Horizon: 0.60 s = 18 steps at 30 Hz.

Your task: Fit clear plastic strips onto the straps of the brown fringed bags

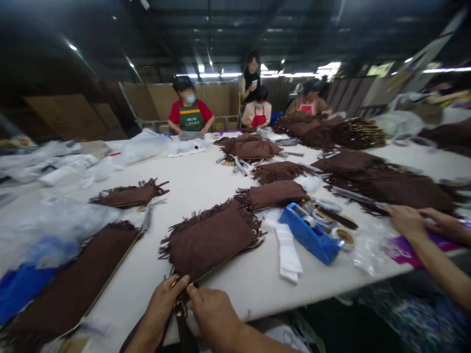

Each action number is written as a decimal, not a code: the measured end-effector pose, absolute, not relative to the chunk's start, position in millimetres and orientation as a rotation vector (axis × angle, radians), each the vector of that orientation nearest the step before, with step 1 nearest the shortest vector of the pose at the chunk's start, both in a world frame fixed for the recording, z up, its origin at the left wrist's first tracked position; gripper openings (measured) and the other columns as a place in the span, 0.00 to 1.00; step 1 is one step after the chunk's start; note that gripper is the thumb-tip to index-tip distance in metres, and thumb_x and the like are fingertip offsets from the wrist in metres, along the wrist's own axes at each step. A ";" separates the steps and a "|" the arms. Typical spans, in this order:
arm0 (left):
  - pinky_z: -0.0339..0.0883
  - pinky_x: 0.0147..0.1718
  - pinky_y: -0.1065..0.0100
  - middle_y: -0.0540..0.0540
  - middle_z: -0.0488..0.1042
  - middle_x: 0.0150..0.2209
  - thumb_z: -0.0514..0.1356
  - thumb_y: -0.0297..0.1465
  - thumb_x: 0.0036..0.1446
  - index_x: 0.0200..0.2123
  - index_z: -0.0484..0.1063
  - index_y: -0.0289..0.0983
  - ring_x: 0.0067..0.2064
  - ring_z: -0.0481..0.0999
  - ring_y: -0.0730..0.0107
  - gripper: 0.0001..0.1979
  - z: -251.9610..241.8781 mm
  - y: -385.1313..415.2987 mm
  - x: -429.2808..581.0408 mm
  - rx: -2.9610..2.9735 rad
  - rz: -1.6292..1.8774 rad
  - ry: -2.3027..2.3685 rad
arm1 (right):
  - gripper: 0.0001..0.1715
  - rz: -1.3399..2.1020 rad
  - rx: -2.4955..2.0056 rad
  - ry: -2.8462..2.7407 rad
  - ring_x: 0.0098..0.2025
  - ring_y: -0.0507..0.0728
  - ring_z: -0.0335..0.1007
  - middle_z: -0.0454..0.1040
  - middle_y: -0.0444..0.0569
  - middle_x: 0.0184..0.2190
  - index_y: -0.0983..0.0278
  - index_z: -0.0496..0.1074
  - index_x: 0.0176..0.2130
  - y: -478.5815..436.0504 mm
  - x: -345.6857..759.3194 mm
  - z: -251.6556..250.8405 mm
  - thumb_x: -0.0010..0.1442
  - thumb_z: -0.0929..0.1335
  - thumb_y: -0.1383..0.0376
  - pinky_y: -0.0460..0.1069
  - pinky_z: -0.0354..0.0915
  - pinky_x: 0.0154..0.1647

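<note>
A brown fringed bag (213, 240) lies flat on the table in front of me, its fringe pointing away and to the sides. At its near corner, my left hand (162, 301) is closed, thumb and fingers pinching the end of a dark strap. My right hand (213, 309) is closed close beside it, its thumb pressed on the same strap end. Below my fingers the dark strap (183, 326) hangs down, with gold-coloured metal fittings near its top. The exact joint between strap and bag is hidden by my fingers.
A blue tape dispenser (311, 235), white paper strips (289, 252) and a tape roll (343, 238) lie to the right. More brown fringed bags (272, 193) and plastic wrapping (55, 220) cover the white table (184, 176). A co-worker's hands (408, 223) work at right; several people sit opposite.
</note>
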<state>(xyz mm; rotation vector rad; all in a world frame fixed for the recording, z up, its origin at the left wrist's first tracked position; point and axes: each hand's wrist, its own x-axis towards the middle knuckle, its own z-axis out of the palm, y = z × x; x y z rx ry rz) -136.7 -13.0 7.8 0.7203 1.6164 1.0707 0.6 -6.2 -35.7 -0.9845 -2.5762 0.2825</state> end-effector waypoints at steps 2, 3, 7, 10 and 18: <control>0.66 0.30 0.67 0.52 0.73 0.24 0.66 0.48 0.44 0.28 0.72 0.35 0.29 0.73 0.65 0.21 6.3 -13.2 -142.3 0.807 1.084 1.596 | 0.26 0.315 -0.992 -2.508 0.33 0.59 0.75 0.77 0.52 0.36 0.71 0.57 0.55 -11.7 -2.8 -40.1 0.60 0.66 0.69 0.50 0.68 0.29; 0.65 0.30 0.67 0.52 0.73 0.25 0.64 0.49 0.46 0.29 0.72 0.35 0.29 0.72 0.66 0.21 3.9 -13.3 -145.4 0.836 1.083 1.610 | 0.27 0.324 -0.945 -2.500 0.33 0.59 0.75 0.77 0.52 0.36 0.71 0.57 0.56 -14.2 -4.4 -42.1 0.59 0.66 0.69 0.51 0.68 0.29; 0.60 0.26 0.69 0.53 0.69 0.20 0.64 0.49 0.44 0.23 0.69 0.36 0.25 0.69 0.68 0.21 -13.5 -17.1 -151.9 0.845 1.130 1.728 | 0.23 0.475 -0.771 -2.514 0.36 0.59 0.76 0.78 0.53 0.39 0.68 0.61 0.54 -22.9 -5.2 -48.0 0.59 0.65 0.70 0.49 0.70 0.34; 0.58 0.24 0.69 0.53 0.67 0.19 0.65 0.49 0.42 0.21 0.67 0.36 0.24 0.66 0.70 0.21 -28.1 -20.2 -152.3 0.835 1.199 1.727 | 0.27 0.673 -0.771 -2.501 0.45 0.57 0.75 0.77 0.52 0.47 0.62 0.59 0.57 -22.4 -0.1 -54.2 0.59 0.61 0.75 0.48 0.70 0.43; 0.63 0.24 0.69 0.47 0.73 0.23 0.65 0.42 0.46 0.30 0.69 0.34 0.24 0.72 0.68 0.17 -29.2 -33.1 -147.8 0.690 1.222 1.536 | 0.15 0.694 -0.623 -2.501 0.38 0.58 0.75 0.75 0.51 0.38 0.61 0.62 0.47 -33.0 -4.9 -66.3 0.61 0.59 0.73 0.49 0.70 0.37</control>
